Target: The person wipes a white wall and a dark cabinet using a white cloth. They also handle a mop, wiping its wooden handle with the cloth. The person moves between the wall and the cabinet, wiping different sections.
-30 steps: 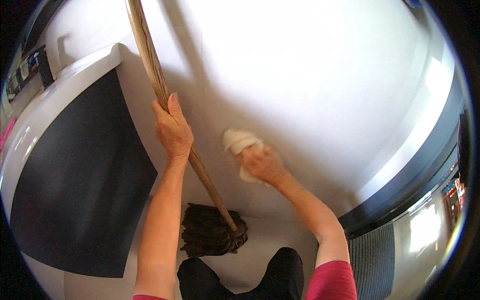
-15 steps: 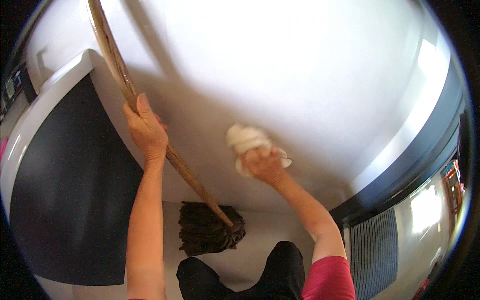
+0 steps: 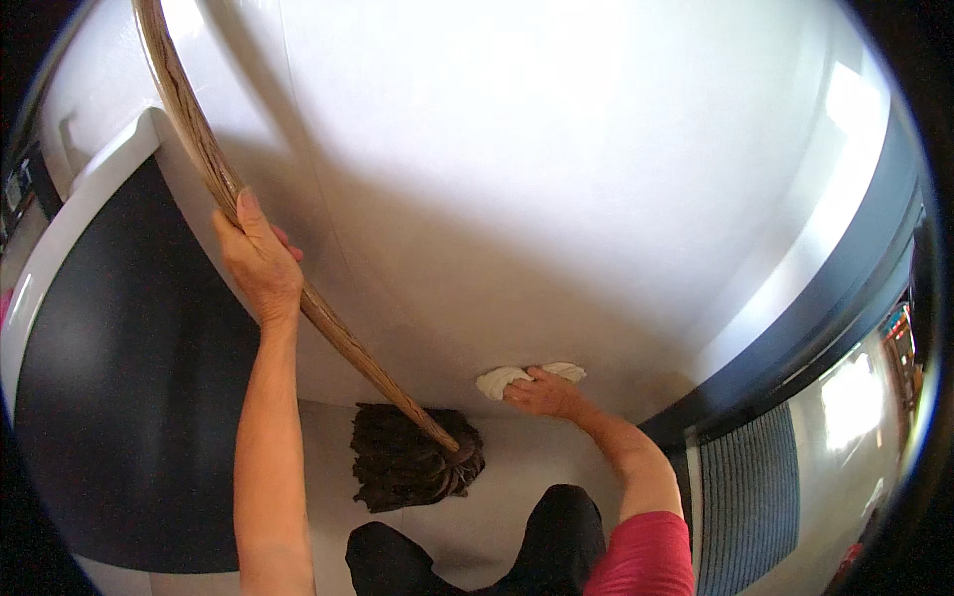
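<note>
Presently closed around a wooden handle [image 3: 348, 348]: left hand [image 3: 260, 263], fingers wrapped about the shaft and thumb laid along it, above and to the left of the mop head [image 3: 402, 459]. Fixed in the mop head and slanting up and leftward from it, past the upper picture edge: same handle. Resting on the light grey floor [image 3: 542, 447], with dark strands spread toward the left: mop head itself. Held in right hand [image 3: 545, 395]: cream cloth [image 3: 502, 381], bunched, fingers bent over the middle, both ends showing; fingertips partly hidden, exact closure not determinable. Set against the pale wall [image 3: 517, 199], low down, to the right of and slightly above the mop head: same cloth. Well left of the mop head: black panel [image 3: 129, 377] with white rim. Below and to the right: black trousers [image 3: 566, 526]. Farther right: red sleeve [image 3: 646, 556], then ribbed grey strip [image 3: 750, 502].
</note>
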`<state>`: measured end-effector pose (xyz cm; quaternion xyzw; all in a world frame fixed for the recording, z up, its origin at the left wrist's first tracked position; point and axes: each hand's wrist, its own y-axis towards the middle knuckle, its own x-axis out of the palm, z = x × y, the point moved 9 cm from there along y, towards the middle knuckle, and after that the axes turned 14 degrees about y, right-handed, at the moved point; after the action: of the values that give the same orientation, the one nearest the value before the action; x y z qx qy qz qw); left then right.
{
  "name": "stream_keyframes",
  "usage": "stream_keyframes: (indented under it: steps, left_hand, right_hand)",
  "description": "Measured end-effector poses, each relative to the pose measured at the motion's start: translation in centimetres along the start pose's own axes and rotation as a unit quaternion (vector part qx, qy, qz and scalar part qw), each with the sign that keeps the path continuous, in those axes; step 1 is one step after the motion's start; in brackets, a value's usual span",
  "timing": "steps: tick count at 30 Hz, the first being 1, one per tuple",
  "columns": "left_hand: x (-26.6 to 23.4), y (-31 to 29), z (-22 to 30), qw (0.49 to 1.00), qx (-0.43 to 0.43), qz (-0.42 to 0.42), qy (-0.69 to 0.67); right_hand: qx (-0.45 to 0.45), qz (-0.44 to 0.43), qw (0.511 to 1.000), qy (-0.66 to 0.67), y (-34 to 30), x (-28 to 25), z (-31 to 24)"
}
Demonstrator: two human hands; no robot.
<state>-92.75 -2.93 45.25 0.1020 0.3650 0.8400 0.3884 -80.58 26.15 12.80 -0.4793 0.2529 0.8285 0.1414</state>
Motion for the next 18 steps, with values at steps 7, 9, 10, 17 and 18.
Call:
stream_keyframes:
  steps: [7,9,10,17,18]
  left_hand:
    - [-0.3,-0.1,0.1,1.0,-0.029,-0.007,0.008]
    - [-0.4,0.0,0.3,0.999,-0.034,-0.008,0.009]
    - [0.1,0.0,0.1,0.999,-0.031,-0.011,0.002]
    - [0.0,0.4,-0.2,1.0,-0.018,-0.003,0.01]
    - [0.1,0.3,-0.2,1.0,-0.007,0.0,0.011]
  right_hand:
    - [0.073,0.075,0.988,-0.11,2.9,-14.6,8.1]
    - [0.109,0.149,0.966,-0.178,4.3,-19.5,10.9]
    - [0.124,0.167,0.955,-0.21,4.9,-21.1,12.4]
    - [0.175,0.347,0.905,-0.174,16.2,-27.6,13.0]
    - [0.151,0.292,0.928,-0.177,18.5,-25.2,12.0]
